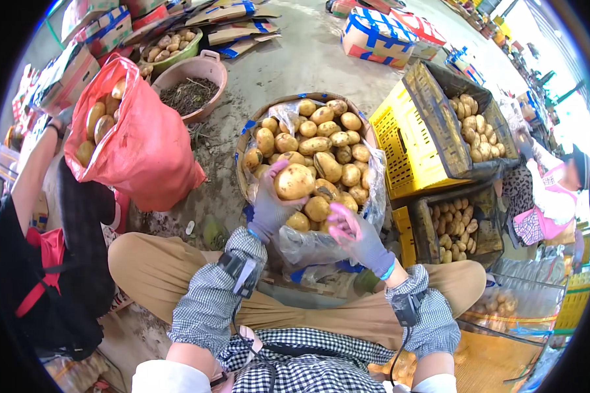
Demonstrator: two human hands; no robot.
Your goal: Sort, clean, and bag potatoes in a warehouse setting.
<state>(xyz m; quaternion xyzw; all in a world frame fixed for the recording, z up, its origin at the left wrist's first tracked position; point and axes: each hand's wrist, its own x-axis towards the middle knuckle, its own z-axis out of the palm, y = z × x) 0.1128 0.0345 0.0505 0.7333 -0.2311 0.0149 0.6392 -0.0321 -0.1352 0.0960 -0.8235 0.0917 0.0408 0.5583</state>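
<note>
A large potato [294, 182] rests in my gloved left hand [270, 206], its fingers curled around the left and lower sides. My gloved right hand [356, 238] hovers over the near right part of a round basket [242, 147], fingers apart and holding nothing. That basket, lined with clear plastic sheet [307, 245], is heaped with many loose potatoes [327, 167], several bearing dark blemishes. Both gloves are grey with pink fingertips. The basket stands on the floor between my bent knees.
Left stands a red woven sack [142, 142] of potatoes, near a co-worker's arm [37, 152]. Behind it is a pink tub [211, 73] of soil and debris. Right are a yellow crate [408, 142] and a lower crate [413, 236] with potatoes. Another person [545, 196] sits beyond; taped cartons [378, 37] stand behind.
</note>
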